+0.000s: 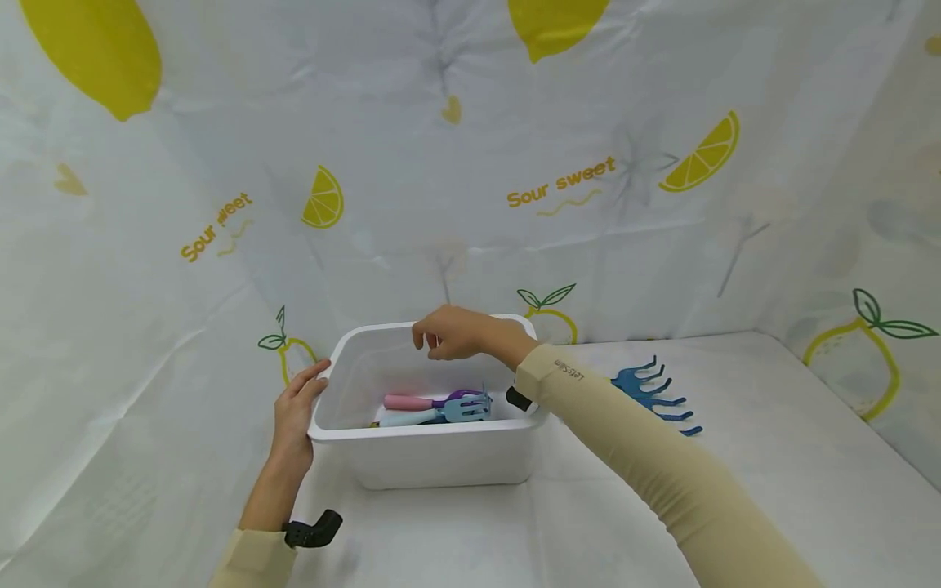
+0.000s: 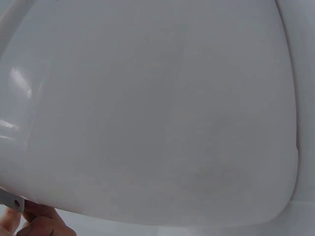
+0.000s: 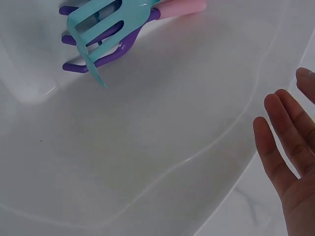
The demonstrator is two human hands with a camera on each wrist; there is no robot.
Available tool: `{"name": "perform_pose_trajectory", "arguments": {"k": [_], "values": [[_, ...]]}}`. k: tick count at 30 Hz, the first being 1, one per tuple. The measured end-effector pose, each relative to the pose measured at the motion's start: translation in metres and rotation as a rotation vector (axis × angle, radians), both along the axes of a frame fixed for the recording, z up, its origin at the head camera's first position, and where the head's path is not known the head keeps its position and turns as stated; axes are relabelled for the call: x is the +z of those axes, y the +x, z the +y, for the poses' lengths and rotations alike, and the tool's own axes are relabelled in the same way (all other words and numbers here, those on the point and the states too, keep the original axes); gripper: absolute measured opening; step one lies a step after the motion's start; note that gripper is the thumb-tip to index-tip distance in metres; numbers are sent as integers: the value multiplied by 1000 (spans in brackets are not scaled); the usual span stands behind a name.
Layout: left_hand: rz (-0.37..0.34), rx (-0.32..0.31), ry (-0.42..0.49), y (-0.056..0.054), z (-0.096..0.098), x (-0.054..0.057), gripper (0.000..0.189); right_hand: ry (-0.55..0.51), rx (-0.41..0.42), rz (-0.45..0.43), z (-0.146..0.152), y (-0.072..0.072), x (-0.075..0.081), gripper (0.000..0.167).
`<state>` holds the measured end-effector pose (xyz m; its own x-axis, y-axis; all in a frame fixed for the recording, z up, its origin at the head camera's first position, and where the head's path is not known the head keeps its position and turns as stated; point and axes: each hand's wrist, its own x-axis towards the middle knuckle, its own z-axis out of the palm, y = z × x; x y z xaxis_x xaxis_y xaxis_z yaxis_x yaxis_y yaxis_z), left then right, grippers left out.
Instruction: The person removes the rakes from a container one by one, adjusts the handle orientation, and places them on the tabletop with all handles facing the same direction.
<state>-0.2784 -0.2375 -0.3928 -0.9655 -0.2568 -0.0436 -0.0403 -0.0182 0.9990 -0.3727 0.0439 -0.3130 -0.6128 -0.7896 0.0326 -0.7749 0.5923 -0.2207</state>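
A white plastic bin (image 1: 441, 459) stands in front of me, and its outer wall (image 2: 157, 113) fills the left wrist view. My left hand (image 1: 292, 420) grips its left rim. Above the far rim hovers my right hand (image 1: 457, 331), fingers loosely bent and holding nothing. In the right wrist view that hand (image 3: 290, 147) is apart from the tools. Inside the bin, a light-blue hand rake (image 1: 466, 407) lies across a purple rake with a pink handle (image 1: 408, 403). Other tools below them are mostly hidden.
Right of the bin, a dark-blue rake head (image 1: 647, 392) lies on the white-covered table (image 1: 735, 482), partly behind my right sleeve. A lemon-print sheet (image 1: 412, 163) hangs behind the bin and along the sides.
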Motion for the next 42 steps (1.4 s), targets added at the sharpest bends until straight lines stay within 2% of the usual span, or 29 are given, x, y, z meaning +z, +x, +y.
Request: {"name": "perform_pose_trajectory", "arguments": {"k": [5,18,26,31,37,42], "values": [[-10,0,0,0,0,-1,44,32,-8,-19,-5,-5,-9,21],[4,0,-2,1,0,2,45,52,-36,-83,-17,-3,-12,21],[14,-2,24,2,0,0,43,77,-44,-74,-16,-7,-18,17],[-3,1,28,2,0,-2,44,120,-16,-73,-16,-9,-24,18],[8,-12,17,0,1,-1,44,114,4,-50,-20,-14,-28,19],[19,-9,19,1,1,0,44,150,19,-31,-25,-19,-33,19]]}}
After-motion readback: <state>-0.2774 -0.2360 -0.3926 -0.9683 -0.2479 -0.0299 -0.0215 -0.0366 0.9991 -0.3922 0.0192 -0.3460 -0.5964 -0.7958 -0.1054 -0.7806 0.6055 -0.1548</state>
